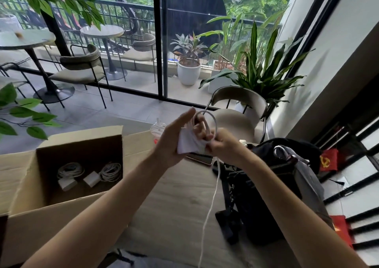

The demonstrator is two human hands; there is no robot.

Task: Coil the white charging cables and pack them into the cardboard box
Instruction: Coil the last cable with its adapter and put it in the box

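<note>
Left hand (pixel 174 142) is raised above the table (pixel 174 196), palm turned toward the right. It holds the white plug (pixel 187 144) against the palm, and a few loops of cable (pixel 215 125) pass round its curled fingers; one finger sticks up straight. Right hand (pixel 223 146) is close against it, pinching the cable where the loops meet the plug. From there the loose tail hangs down over the table and runs out at the bottom of the head view. Both forearms reach forward and upward from low in the view. The box (pixel 61 216) stands open at the left, with two finished coils (pixel 70 170) on its floor. I judge the cable light, limp and springy: the loops would slacken if freed, so pinch across the whole bundle. The plug is the only stiff handle.
</note>
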